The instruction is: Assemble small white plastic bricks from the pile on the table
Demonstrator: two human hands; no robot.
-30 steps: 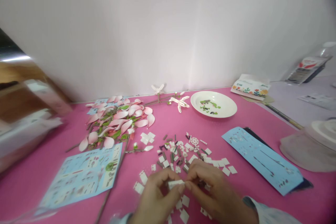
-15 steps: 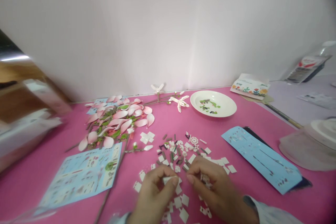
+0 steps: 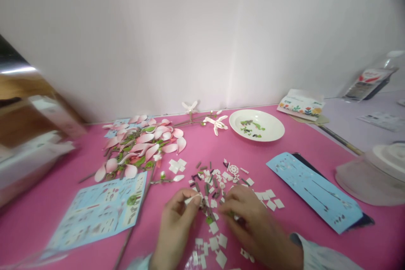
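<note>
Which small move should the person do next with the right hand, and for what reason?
Probably the right hand should pick one loose white piece, because the left hand pinches a small white plastic piece and the right fingers rest among the scattered pieces.

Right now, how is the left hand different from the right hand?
The left hand pinches a small white building piece, but the right hand hides whatever its fingers touch. The left hand stands upright at the edge of the pile of building pieces; the right hand reaches low into it. Both hands are bare.

Left hand (image 3: 174, 223) upright — thumb and fingertips pinched; right hand (image 3: 253, 223) low, fingers curled forward.
</note>
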